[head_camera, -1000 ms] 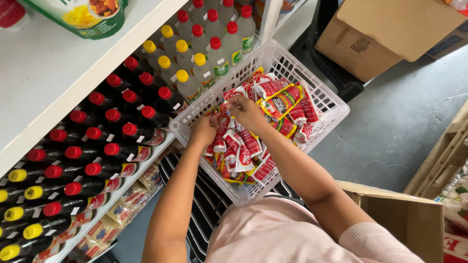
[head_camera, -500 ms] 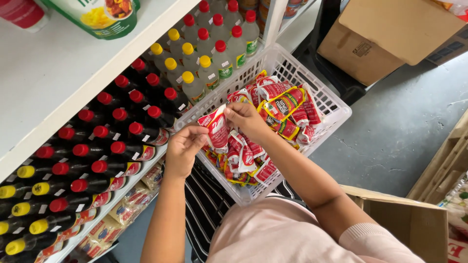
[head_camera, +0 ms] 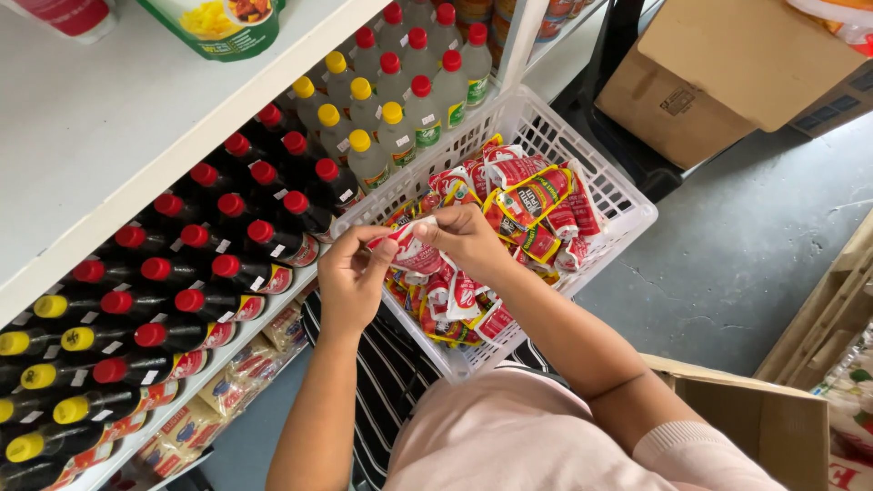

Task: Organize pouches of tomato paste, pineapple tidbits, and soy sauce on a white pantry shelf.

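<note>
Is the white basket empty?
No, the white basket is full of red and yellow sachets, and both the left hand and right hand hold one sachet above it.

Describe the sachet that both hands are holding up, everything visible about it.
The sachet is a small flat pouch, red and white, of glossy plastic film by its look. It is lifted just above the white basket of similar sachets, lying roughly level. The left hand pinches its left end between thumb and fingers, and the right hand grips its right end, covering part of it. It looks sealed and slightly crumpled. Its print is too small to make out.
</note>
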